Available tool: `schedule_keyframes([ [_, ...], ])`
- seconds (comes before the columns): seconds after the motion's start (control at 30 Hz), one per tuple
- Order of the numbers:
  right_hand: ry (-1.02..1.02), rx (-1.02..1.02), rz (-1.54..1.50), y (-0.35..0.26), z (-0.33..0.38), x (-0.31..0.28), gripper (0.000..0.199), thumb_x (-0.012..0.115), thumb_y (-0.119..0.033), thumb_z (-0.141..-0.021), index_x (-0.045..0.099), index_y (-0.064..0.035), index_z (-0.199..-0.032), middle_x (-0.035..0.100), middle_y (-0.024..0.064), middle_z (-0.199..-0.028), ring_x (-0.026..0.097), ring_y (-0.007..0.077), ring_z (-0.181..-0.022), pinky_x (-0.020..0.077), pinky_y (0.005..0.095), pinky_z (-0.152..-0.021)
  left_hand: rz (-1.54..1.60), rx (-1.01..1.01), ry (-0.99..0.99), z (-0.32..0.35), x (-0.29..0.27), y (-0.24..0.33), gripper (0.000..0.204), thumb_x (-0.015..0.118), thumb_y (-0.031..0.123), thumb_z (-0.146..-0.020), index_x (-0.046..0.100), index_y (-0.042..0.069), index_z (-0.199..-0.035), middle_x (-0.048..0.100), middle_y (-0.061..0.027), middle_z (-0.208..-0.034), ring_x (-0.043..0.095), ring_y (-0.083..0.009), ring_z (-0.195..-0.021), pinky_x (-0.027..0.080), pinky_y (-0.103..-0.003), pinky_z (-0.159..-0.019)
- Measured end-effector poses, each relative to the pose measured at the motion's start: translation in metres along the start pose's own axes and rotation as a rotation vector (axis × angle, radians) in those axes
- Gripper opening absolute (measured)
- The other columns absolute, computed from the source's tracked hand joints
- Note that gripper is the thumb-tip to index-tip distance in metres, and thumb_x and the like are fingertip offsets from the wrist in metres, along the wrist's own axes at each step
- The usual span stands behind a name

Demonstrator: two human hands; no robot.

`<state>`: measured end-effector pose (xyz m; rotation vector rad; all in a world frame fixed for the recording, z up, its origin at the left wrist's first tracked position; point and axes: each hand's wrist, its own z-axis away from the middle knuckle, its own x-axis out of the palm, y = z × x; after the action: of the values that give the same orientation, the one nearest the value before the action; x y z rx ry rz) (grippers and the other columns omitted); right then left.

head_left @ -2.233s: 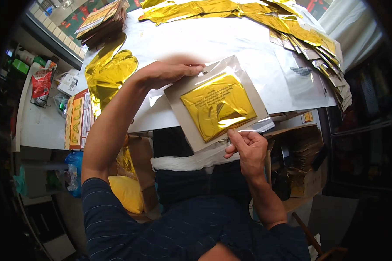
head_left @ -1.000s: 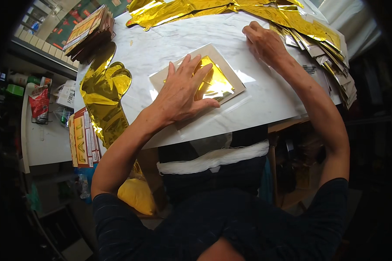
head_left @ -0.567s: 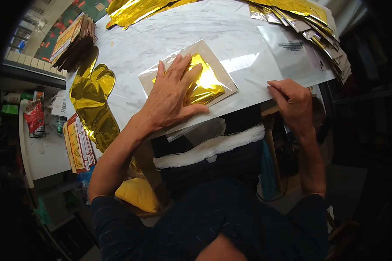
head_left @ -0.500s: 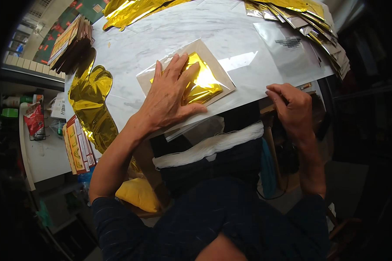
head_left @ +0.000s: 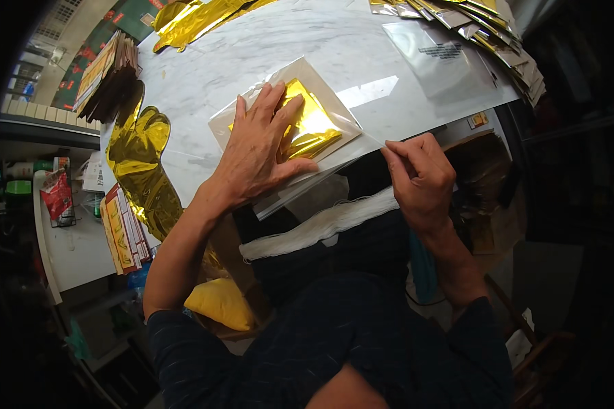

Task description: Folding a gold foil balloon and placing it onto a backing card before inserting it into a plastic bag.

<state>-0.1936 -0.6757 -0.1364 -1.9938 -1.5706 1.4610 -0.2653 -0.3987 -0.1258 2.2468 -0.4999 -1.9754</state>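
A flat square packet (head_left: 348,123), a clear plastic bag with a beige card and folded shiny gold foil (head_left: 314,123) inside, lies tilted near the table's front edge. My left hand (head_left: 256,140) rests on it with fingers spread, pressing it down and covering part of the foil. My right hand (head_left: 421,178) is closed in a pinch just off the packet's right corner. A thin, pale, see-through strip (head_left: 373,138) runs from that corner to the pinched fingertips. Whether it is still joined to the bag is hard to see.
Gold foil balloons (head_left: 140,157) lie at the table's left, with more gold foil (head_left: 198,20) at the back. Stacked packets (head_left: 498,44) fan out far right, beside clear bags (head_left: 433,58). Cards (head_left: 106,78) stand far left. A white thread skein (head_left: 320,228) crosses my lap.
My right hand has moved left, toward the packet's corner, and a thin strip now shows at its fingertips. My left hand stays flat on the packet; the whole view has shifted slightly.
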Motion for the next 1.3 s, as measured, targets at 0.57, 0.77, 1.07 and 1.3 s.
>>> schedule_keyframes([
  [0.57, 0.122, -0.043, 0.064, -0.008, -0.016, 0.04, 0.01, 0.079, 0.003, -0.086, 0.071, 0.0002, -0.091, 0.067, 0.0094, -0.085, 0.064, 0.0192, -0.063, 0.0501, 0.0304, -0.055, -0.017, 0.0, -0.037, -0.001, 0.004, 0.021, 0.098, 0.082, 0.059, -0.08, 0.042, 0.015, -0.158, 0.03, -0.0235, -0.164, 0.025, -0.0457, -0.154, 0.016, -0.069, -0.123],
  [0.77, 0.078, -0.037, 0.049, -0.007, -0.011, 0.036, 0.01, 0.078, 0.002, -0.086, 0.071, -0.0009, -0.091, 0.066, 0.0092, -0.084, 0.064, 0.0221, -0.063, 0.0502, 0.0329, -0.055, 0.001, 0.001, -0.027, -0.002, 0.004, 0.024, 0.1, 0.082, 0.06, -0.08, 0.041, 0.013, -0.158, 0.029, -0.025, -0.164, 0.024, -0.0471, -0.154, 0.016, -0.069, -0.123],
  [1.07, 0.004, 0.065, -0.01, -0.017, 0.028, -0.019, 0.014, 0.08, 0.007, -0.083, 0.073, -0.0015, -0.092, 0.066, 0.0069, -0.085, 0.061, 0.0126, -0.06, 0.0466, 0.0257, -0.05, -0.001, 0.028, -0.03, -0.004, 0.007, 0.022, 0.098, 0.078, 0.065, -0.081, 0.043, 0.01, -0.154, 0.029, -0.0297, -0.163, 0.025, -0.0522, -0.153, 0.015, -0.073, -0.121],
  [1.3, 0.044, 0.083, 0.008, -0.004, 0.032, -0.006, 0.013, 0.079, 0.006, -0.085, 0.073, -0.0002, -0.095, 0.066, 0.005, -0.086, 0.056, 0.0074, -0.06, 0.0426, 0.0225, -0.051, -0.048, 0.03, -0.014, -0.005, 0.008, 0.021, 0.099, 0.077, 0.067, -0.08, 0.047, 0.008, -0.153, 0.032, -0.0302, -0.161, 0.029, -0.0521, -0.151, 0.018, -0.074, -0.119],
])
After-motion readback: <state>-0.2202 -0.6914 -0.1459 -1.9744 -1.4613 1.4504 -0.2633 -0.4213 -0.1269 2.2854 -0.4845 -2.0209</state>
